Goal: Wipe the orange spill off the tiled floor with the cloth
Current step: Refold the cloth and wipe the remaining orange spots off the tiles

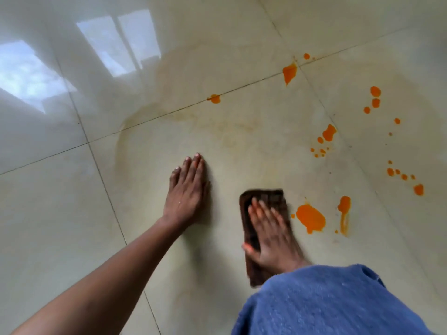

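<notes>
A dark brown folded cloth point(264, 197) lies flat on the pale glossy tiled floor point(72, 213). My right hand point(271, 235) presses on it with straight fingers, blurred by motion. Just right of the cloth sits the largest orange puddle point(310, 218), with a streaked drip point(344, 213) beside it. More orange drops point(329, 132) are scattered up the right side, and further patches point(289, 73) lie near the tile joints. My left hand point(187, 192) rests flat on the floor to the cloth's left, fingers straight. A faint yellowish smear point(229, 131) covers the tiles beyond both hands.
A blue fabric-covered knee or sleeve point(326, 303) fills the lower right and hides the cloth's near end. Dark grout lines point(106, 187) cross the floor. Window reflections point(121, 44) glare at the upper left.
</notes>
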